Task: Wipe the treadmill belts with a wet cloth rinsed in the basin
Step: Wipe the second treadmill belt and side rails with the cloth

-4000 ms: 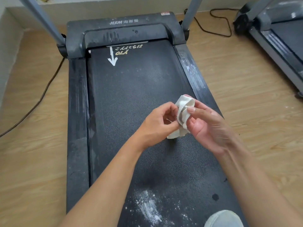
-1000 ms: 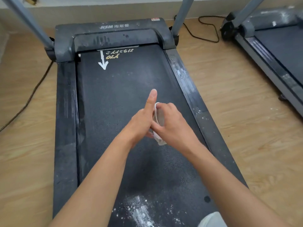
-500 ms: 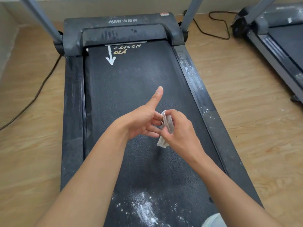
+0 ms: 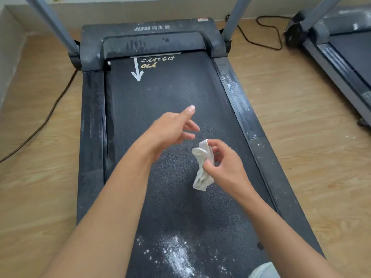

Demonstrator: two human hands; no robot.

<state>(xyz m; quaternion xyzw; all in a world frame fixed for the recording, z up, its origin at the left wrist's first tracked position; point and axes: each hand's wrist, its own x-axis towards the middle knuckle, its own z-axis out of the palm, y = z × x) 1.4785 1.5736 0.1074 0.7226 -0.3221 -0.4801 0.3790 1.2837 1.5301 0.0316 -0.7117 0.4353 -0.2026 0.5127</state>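
A small white cloth (image 4: 201, 167), folded and bunched, hangs above the black treadmill belt (image 4: 160, 101). My right hand (image 4: 226, 167) pinches it between thumb and fingers. My left hand (image 4: 170, 131) hovers just to the left of the cloth, fingers loosely spread, holding nothing. White powder (image 4: 178, 255) is smeared on the near part of the belt, and a faint dusting lies on the far part. No basin is in view.
Grey side rails (image 4: 92, 137) flank the belt, and the right rail carries white specks. Two grey uprights (image 4: 54, 23) rise at the far end. A second treadmill (image 4: 345, 47) stands at the right. Black cables (image 4: 40, 125) lie on the wooden floor. A shoe tip (image 4: 263, 270) shows at the bottom edge.
My left hand has let go of the cloth and moved up and to the left, fingers spread. My right hand keeps the cloth and has shifted slightly right.
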